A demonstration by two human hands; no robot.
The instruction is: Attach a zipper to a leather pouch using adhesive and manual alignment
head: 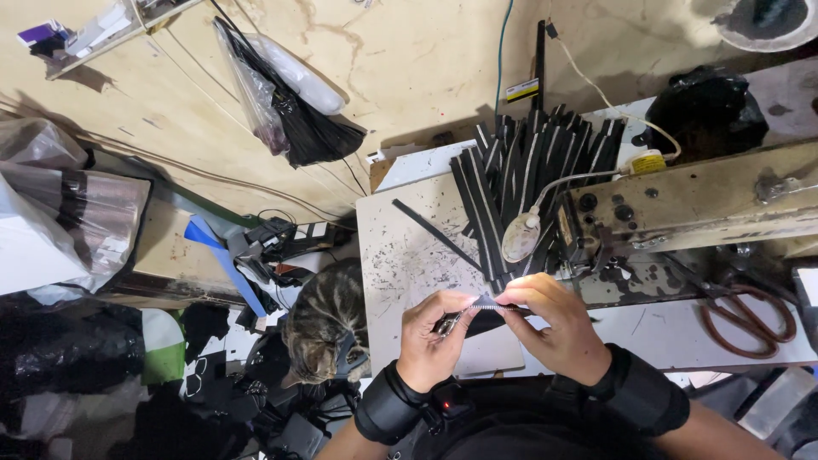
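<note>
Both my hands meet over the near edge of a white worktable (pixel 400 255). My left hand (pixel 432 334) and my right hand (pixel 555 324) pinch the two ends of a short zipper piece (pixel 484 304) with pale teeth, stretched between the fingertips. A small metal slider seems to sit by my left fingers. Just beyond my hands lies a fanned pile of black zipper strips (pixel 528 170). Both wrists wear black bands.
A sewing machine (pixel 690 204) with a small lamp (pixel 518 237) stands at the right. Rust-coloured scissors (pixel 750 317) lie at the right edge. A tabby cat (pixel 324 328) sits by the table's left side. Bags and clutter fill the floor at left.
</note>
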